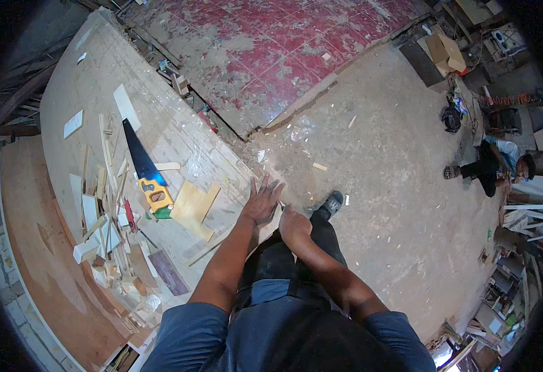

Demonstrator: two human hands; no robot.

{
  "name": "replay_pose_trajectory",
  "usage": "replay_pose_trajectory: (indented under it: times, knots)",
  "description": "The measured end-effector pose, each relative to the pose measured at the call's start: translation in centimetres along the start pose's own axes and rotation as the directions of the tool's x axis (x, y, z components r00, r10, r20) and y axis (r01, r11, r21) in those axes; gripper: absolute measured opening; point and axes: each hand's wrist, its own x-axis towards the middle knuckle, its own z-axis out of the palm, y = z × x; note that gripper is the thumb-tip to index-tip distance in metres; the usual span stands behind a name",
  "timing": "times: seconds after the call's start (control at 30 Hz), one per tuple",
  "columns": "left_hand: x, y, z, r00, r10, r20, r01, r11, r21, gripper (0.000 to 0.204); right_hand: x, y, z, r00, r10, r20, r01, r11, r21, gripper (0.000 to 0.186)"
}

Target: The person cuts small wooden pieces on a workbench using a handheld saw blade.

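My left hand (262,203) lies flat with fingers spread on a pale wooden piece at the worktable's edge. My right hand (296,228) is closed just to its right, around a small, thin, dark thing that I cannot make out. On the table (206,161), to the left, lie a handsaw (153,189) with a yellow handle, an irregular light board (194,204) and a red-handled tool (129,217).
Wood offcuts (97,242) are heaped at the left. A brown panel (35,223) lies further left. My sandalled foot (332,204) is on the concrete floor (383,186). At the right a person (494,164) sits near cardboard (445,53) and piled scrap. A red tiled floor (284,62) stretches ahead.
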Motion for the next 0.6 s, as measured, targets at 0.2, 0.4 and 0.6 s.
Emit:
replay_pose_trajectory:
  times: [0.2, 0.4, 0.6]
  knots:
    - [-0.5, 0.0, -0.2, 0.999, 0.029, -0.029, -0.030, 0.998, -0.061, 0.047, -2.2, -0.7, -0.5, 0.969, -0.142, -0.202, 0.118, 0.985, -0.128, 0.020]
    - [-0.1, -0.5, 0.6, 0.996, 0.033, -0.083, -0.038, 0.997, -0.061, 0.044, -4.2, -1.1, -1.6, 0.903, -0.269, -0.334, 0.179, 0.944, -0.277, 0.016]
    - [0.0, -0.1, 0.4, 0.987, 0.047, -0.156, -0.053, 0.998, -0.039, 0.040, -4.1, -1.0, -2.4, 0.920, -0.293, -0.259, 0.203, 0.924, -0.324, 0.019]
